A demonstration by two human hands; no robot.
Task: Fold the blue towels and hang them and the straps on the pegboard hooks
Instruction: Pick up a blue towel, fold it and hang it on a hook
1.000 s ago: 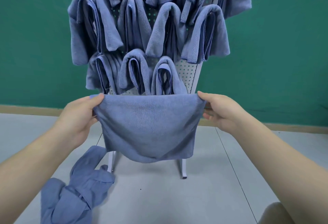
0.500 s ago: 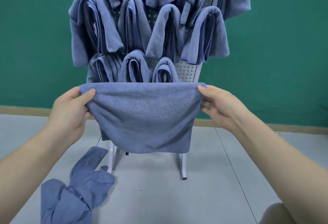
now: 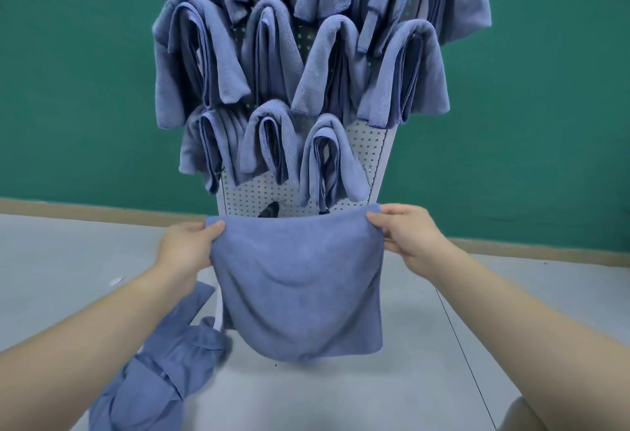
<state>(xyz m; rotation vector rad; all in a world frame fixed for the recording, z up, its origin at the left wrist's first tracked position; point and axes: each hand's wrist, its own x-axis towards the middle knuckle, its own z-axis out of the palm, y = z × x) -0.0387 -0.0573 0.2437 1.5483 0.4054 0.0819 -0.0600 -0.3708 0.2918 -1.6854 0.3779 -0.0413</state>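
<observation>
Head view, centre: a blue towel (image 3: 300,280) hangs doubled over in front of the pegboard (image 3: 364,147), stretched flat by its upper edge; the left hand (image 3: 185,246) pinches the corner at 9 o'clock, thumb on the front face, and the right hand (image 3: 407,236) pinches the corner at 3 o'clock; both are closed on the cloth, and the fingers behind it are hidden. The towel's lower hem is slightly blurred; it covers the board's base and most of its legs. At 12 o'clock folded towels (image 3: 266,55) hang in rows on the board, so thick that no hook can be made out; the top row is cut off by the frame edge. A small dark object (image 3: 271,209) just above the held towel's upper edge is too indistinct to name. At 7 o'clock a crumpled heap of blue cloth (image 3: 160,372) lies on the grey floor (image 3: 68,260), partly behind the left forearm; whether it is towels or straps I cannot tell. No writing or label is legible. Beyond stands a green wall (image 3: 545,89).
</observation>
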